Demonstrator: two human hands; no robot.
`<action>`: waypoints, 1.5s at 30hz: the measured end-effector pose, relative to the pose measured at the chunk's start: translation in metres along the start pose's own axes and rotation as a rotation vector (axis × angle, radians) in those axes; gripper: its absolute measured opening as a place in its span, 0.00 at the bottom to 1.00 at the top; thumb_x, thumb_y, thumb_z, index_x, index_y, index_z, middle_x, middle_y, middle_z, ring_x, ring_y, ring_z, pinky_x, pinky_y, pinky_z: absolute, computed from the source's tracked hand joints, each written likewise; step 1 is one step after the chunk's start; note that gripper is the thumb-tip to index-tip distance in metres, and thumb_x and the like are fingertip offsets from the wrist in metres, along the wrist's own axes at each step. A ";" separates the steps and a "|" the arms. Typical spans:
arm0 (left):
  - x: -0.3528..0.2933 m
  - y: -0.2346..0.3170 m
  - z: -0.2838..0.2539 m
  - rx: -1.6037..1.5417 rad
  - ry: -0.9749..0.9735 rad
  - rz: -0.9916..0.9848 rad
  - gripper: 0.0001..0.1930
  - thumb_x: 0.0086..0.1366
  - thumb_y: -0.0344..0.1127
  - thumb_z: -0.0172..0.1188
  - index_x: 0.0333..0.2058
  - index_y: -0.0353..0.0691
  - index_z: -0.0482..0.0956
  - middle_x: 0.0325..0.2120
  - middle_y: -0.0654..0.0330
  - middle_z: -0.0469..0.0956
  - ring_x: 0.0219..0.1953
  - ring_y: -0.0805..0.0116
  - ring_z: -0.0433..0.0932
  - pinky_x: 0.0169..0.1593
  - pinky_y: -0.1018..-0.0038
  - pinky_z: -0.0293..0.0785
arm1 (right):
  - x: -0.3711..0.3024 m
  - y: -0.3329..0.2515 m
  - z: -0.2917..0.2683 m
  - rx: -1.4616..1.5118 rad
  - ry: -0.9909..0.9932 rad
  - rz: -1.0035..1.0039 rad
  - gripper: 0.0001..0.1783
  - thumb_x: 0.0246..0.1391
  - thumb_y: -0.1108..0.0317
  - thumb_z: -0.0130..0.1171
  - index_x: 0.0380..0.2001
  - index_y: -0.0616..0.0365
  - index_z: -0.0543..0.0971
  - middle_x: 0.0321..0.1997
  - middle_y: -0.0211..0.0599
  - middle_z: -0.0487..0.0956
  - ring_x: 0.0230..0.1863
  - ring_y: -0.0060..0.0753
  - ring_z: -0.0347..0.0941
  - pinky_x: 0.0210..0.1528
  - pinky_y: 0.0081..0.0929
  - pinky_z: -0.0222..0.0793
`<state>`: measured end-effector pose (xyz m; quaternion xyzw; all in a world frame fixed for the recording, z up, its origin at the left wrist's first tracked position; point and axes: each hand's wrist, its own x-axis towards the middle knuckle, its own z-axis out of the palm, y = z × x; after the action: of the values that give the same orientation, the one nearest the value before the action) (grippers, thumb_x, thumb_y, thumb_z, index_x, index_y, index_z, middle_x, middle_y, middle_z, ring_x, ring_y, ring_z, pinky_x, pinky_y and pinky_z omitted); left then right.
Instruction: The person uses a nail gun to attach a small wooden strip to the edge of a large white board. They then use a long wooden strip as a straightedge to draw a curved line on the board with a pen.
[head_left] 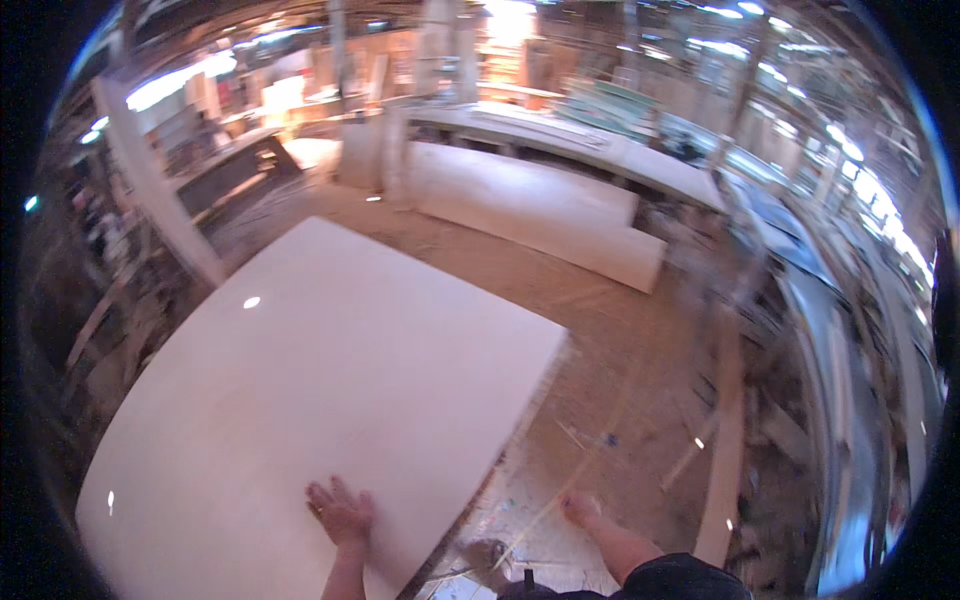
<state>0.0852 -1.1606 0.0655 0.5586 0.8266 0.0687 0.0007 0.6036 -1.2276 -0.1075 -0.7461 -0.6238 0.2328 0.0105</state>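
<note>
A large white board (pixel 300 370) fills the left and lower left, its pale face up. My left hand (pixel 342 508) lies flat on it near the near right part, fingers spread. My right hand (pixel 580 508) hangs to the right of the board's edge, apart from it, below a dark sleeve (pixel 690 578). Its fingers look curled closed; blur and small size hide what they hold, if anything. A thin yellowish line (pixel 540 518) runs past that hand; whether the hand touches it I cannot tell.
Beyond the dusty brown floor (pixel 540 275), pale panels (pixel 520 195) lean against a long workbench (pixel 600 150). A wooden post (pixel 160 190) stands at the left. Planks (pixel 725 440) and long dark sheets (pixel 800 260) line the right side.
</note>
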 end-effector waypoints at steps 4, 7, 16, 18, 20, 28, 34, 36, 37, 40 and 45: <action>0.011 0.000 0.017 0.072 -0.045 0.025 0.38 0.67 0.59 0.50 0.68 0.40 0.60 0.67 0.35 0.54 0.72 0.39 0.47 0.70 0.46 0.45 | -0.219 0.040 0.101 -0.121 -0.209 0.187 0.14 0.54 0.58 0.54 0.36 0.50 0.85 0.32 0.41 0.84 0.37 0.46 0.82 0.42 0.44 0.77; 0.025 -0.016 0.044 0.102 0.004 0.050 0.37 0.68 0.57 0.50 0.68 0.40 0.59 0.67 0.38 0.56 0.71 0.42 0.50 0.66 0.45 0.56 | -0.391 0.055 0.148 0.375 -0.125 0.665 0.17 0.56 0.52 0.54 0.35 0.51 0.85 0.27 0.34 0.84 0.29 0.35 0.82 0.35 0.38 0.78; 0.051 -0.056 0.091 -0.338 0.195 0.273 0.43 0.60 0.71 0.52 0.65 0.45 0.65 0.64 0.50 0.64 0.67 0.48 0.59 0.64 0.34 0.49 | -0.723 -0.040 0.229 0.693 0.147 1.575 0.16 0.53 0.53 0.57 0.23 0.53 0.84 0.22 0.32 0.83 0.26 0.31 0.82 0.30 0.33 0.76; 0.038 -0.058 0.076 -0.409 0.303 0.370 0.41 0.62 0.68 0.53 0.64 0.44 0.66 0.63 0.49 0.65 0.67 0.48 0.59 0.64 0.35 0.51 | -0.751 -0.061 0.244 0.754 0.176 1.591 0.18 0.55 0.53 0.56 0.23 0.53 0.83 0.23 0.32 0.83 0.26 0.31 0.82 0.30 0.33 0.75; 0.017 -0.051 0.055 -0.398 0.384 0.420 0.38 0.63 0.64 0.54 0.63 0.44 0.67 0.62 0.48 0.67 0.65 0.46 0.61 0.63 0.37 0.55 | -0.773 -0.071 0.261 0.924 0.157 1.562 0.17 0.58 0.54 0.54 0.25 0.53 0.83 0.25 0.32 0.84 0.27 0.32 0.82 0.29 0.33 0.76; -0.265 0.024 0.013 -0.445 0.465 0.857 0.17 0.61 0.42 0.62 0.45 0.38 0.77 0.41 0.49 0.77 0.43 0.48 0.75 0.47 0.53 0.71 | -0.826 0.019 0.317 1.071 0.315 1.291 0.17 0.62 0.54 0.55 0.40 0.57 0.80 0.32 0.37 0.86 0.32 0.31 0.84 0.31 0.34 0.79; -0.516 0.098 0.086 -0.688 -0.269 1.269 0.13 0.63 0.38 0.63 0.38 0.33 0.81 0.35 0.49 0.81 0.38 0.49 0.79 0.43 0.56 0.75 | -0.915 0.098 0.280 0.905 0.407 1.391 0.18 0.59 0.50 0.59 0.40 0.53 0.83 0.30 0.39 0.85 0.29 0.34 0.83 0.34 0.34 0.77; -0.572 0.120 0.120 -0.499 -0.509 1.249 0.21 0.65 0.48 0.60 0.40 0.32 0.82 0.42 0.43 0.81 0.44 0.47 0.79 0.46 0.54 0.74 | -0.957 0.113 0.266 0.872 0.457 1.481 0.16 0.53 0.57 0.60 0.43 0.47 0.84 0.44 0.47 0.83 0.47 0.53 0.79 0.49 0.43 0.74; -0.592 0.135 0.133 -0.419 -0.589 1.255 0.22 0.66 0.52 0.58 0.38 0.34 0.84 0.43 0.41 0.81 0.45 0.46 0.79 0.43 0.55 0.74 | -0.976 0.120 0.260 0.856 0.524 1.534 0.18 0.54 0.53 0.62 0.45 0.47 0.84 0.44 0.48 0.83 0.47 0.54 0.79 0.50 0.43 0.74; -0.647 0.144 0.162 -0.320 -0.489 1.267 0.22 0.63 0.49 0.61 0.23 0.32 0.81 0.30 0.41 0.82 0.34 0.48 0.80 0.35 0.55 0.73 | -1.032 0.132 0.251 0.902 0.629 1.655 0.19 0.55 0.49 0.62 0.43 0.49 0.85 0.43 0.49 0.83 0.47 0.52 0.79 0.50 0.43 0.74; -0.698 0.187 0.191 -0.076 -0.945 1.063 0.19 0.64 0.48 0.60 0.27 0.34 0.82 0.28 0.47 0.82 0.29 0.57 0.81 0.35 0.57 0.75 | -1.084 0.172 0.242 0.995 0.911 1.773 0.22 0.56 0.46 0.61 0.41 0.53 0.85 0.38 0.45 0.84 0.43 0.45 0.81 0.47 0.38 0.75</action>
<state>0.5354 -1.7149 -0.1546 0.8558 0.3505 -0.1610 0.3447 0.5523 -2.3463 -0.0137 -0.8558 0.3547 0.0863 0.3665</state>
